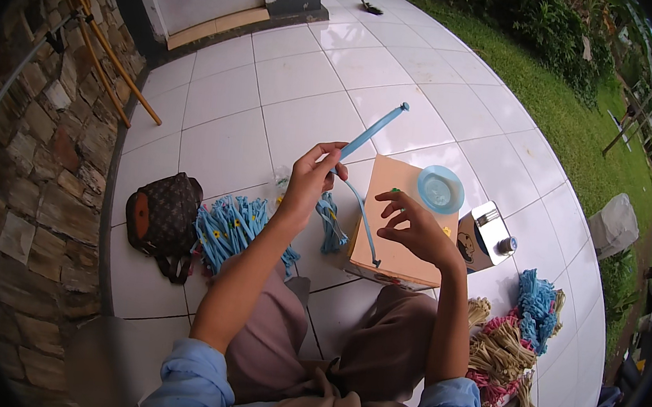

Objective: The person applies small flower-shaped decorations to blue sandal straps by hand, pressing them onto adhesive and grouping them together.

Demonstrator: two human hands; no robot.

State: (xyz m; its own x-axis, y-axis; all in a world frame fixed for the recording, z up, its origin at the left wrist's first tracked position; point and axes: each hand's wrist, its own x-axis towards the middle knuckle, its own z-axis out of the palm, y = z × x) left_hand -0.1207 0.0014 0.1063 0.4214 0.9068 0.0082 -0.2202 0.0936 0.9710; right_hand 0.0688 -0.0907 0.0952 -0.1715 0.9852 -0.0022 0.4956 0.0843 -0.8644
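Note:
My left hand [314, 177] is closed on a light blue fabric strap [372, 133], pinching it near its middle. One half of the strap points up and away to a dark knotted end; the thinner half hangs down to another dark end over a cardboard box [403, 176]. My right hand [416, 229] hovers above the box with its fingers apart, holding nothing I can see. Just beyond its fingers shows a small green thing, too small to name. A light blue plastic dish [441, 189] rests at the box's far right corner.
Bundles of blue straps [233, 230] lie left, beside a brown patterned backpack [164, 215]. Another blue bundle [332, 224] is against the box. Right stand a tin [488, 231] with a small jar on it, and beige, pink and blue bundles [504, 346]. A stone wall [42, 215] borders the left.

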